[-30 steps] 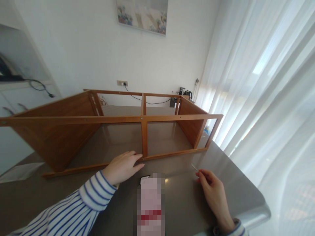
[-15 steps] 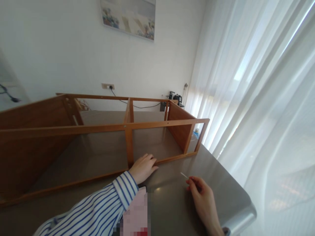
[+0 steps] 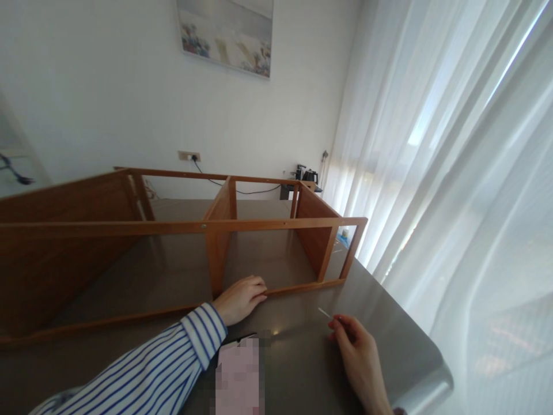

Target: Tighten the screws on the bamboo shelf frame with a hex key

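Note:
A brown wooden shelf frame [image 3: 181,227] lies on its side on a grey table [image 3: 298,369]. My left hand [image 3: 238,298], in a blue-striped sleeve, rests on the frame's lower front rail next to the upright middle divider, fingers curled loosely over the rail. My right hand [image 3: 355,353] lies on the table to the right of it. It pinches a thin pale stick [image 3: 324,313] whose tip points up and left toward the frame.
A blurred pink object [image 3: 238,377] lies on the table between my arms. White sheer curtains [image 3: 453,173] hang close along the table's rounded right edge. A wall socket with a cable [image 3: 189,156] and a kettle [image 3: 307,174] are behind the frame.
The view has swung to the right, so the frame sits further left in the picture. My left hand stays on the lower rail and my right hand keeps its pinch on the stick.

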Motion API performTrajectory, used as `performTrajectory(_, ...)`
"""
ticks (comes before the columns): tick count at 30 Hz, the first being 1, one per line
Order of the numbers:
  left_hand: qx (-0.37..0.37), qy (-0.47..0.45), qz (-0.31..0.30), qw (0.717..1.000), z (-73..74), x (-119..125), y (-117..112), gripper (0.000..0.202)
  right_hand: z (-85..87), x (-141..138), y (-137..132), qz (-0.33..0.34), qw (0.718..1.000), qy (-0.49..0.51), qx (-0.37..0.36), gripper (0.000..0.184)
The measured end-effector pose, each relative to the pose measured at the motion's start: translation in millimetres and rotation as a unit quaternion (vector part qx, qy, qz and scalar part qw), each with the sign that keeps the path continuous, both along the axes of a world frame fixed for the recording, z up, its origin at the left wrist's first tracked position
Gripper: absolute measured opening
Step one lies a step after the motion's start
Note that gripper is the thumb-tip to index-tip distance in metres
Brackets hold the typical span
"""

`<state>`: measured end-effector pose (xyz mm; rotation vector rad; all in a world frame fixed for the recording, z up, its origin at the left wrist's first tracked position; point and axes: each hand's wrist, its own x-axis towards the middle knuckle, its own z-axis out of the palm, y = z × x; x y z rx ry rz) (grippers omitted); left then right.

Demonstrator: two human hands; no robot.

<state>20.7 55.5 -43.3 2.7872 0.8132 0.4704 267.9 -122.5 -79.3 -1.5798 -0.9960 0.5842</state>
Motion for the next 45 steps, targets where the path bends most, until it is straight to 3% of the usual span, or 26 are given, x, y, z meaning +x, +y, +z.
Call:
performTrajectory(7, -0.026, 0.014, -0.019, 0.999, -0.8, -32, 6, 0.030, 4.5, -5, -4, 0.006, 0.999, -0.021, 0.030, 0.037)
performTrajectory(11, -0.030, 0.034, -0.008, 0.999, 10.0, -43, 1, 0.026, 2.1, -6, -3, 0.006, 0.998, -0.032, 0.055, 0.036)
performTrajectory(14, 0.040, 0.059, 0.031, 0.997, 34.8, -32, -16, 0.027, -2.9, -5, -1, 0.005, 0.997, -0.047, 0.055, 0.035)
performTrajectory(16, 0.144, 0.004, 0.067, 0.987, 60.0, -15, -32, 0.029, -4.0, -5, -2, 0.001, 0.996, -0.073, 0.053, 0.034)
performTrajectory(18, 0.254, -0.083, 0.076, 0.961, 88.8, 6, -48, 0.027, 0.6, -5, -4, -0.007, 0.991, -0.122, 0.052, 0.031)
performTrajectory(20, 0.346, -0.162, 0.082, 0.921, 116.1, 24, -59, 0.024, 13.7, -4, -6, -0.023, 0.980, -0.188, 0.057, 0.026)
performTrajectory(22, 0.386, -0.188, 0.109, 0.896, 137.2, 38, -61, 0.027, 35.9, -3, -8, -0.046, 0.961, -0.260, 0.082, 0.022)
performTrajectory(24, 0.386, -0.174, 0.142, 0.895, 149.3, 47, -55, 0.034, 64.8, -1, -8, -0.073, 0.930, -0.338, 0.125, 0.020)
performTrajectory(28, 0.356, -0.087, 0.168, 0.915, 152.5, 48, -37, 0.044, 121.8, 1, 1, -0.114, 0.860, -0.462, 0.185, 0.018)
performTrajectory(31, 0.350, -0.050, 0.172, 0.919, 150.8, 40, -31, 0.048, 146.6, 0, 14, -0.115, 0.817, -0.528, 0.201, 0.019)
performTrajectory(36, 0.343, -0.038, 0.187, 0.920, 153.9, 28, -29, 0.051, 153.9, -4, 31, -0.148, 0.769, -0.579, 0.227, 0.020)
performTrajectory(45, 0.346, -0.048, 0.198, 0.916, 152.6, 30, -27, 0.052, 153.2, -6, 35, -0.172, 0.734, -0.616, 0.227, 0.019)
